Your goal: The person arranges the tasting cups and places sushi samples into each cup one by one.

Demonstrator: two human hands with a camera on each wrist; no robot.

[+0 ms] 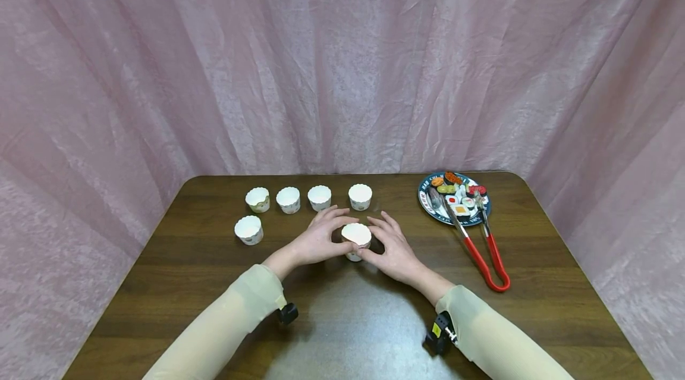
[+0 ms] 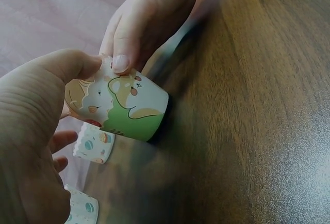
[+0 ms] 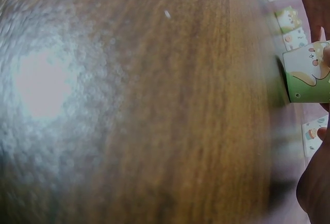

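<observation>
Between my two hands, a paper baking cup (image 1: 356, 235) with a white scalloped rim stands near the middle of the table. Its side (image 2: 146, 99) shows a cartoon dog over green in the left wrist view, and a second patterned scalloped edge (image 2: 82, 100) sticks out of its mouth, as of nested cups. My left hand (image 1: 321, 239) holds it from the left, thumb at the rim. From the other side my right hand (image 1: 395, 254) grips it, thumb pressed near the rim. In the right wrist view the green cup (image 3: 307, 77) is cut off by the edge.
Several more paper cups stand along the back, such as a green-sided cup (image 1: 258, 200) and a white cup (image 1: 360, 197). Another cup (image 1: 248, 230) is at the left. On the right, red-handled tongs (image 1: 477, 258) lie across a blue-rimmed plate (image 1: 423, 198) of sushi pieces (image 1: 461, 210).
</observation>
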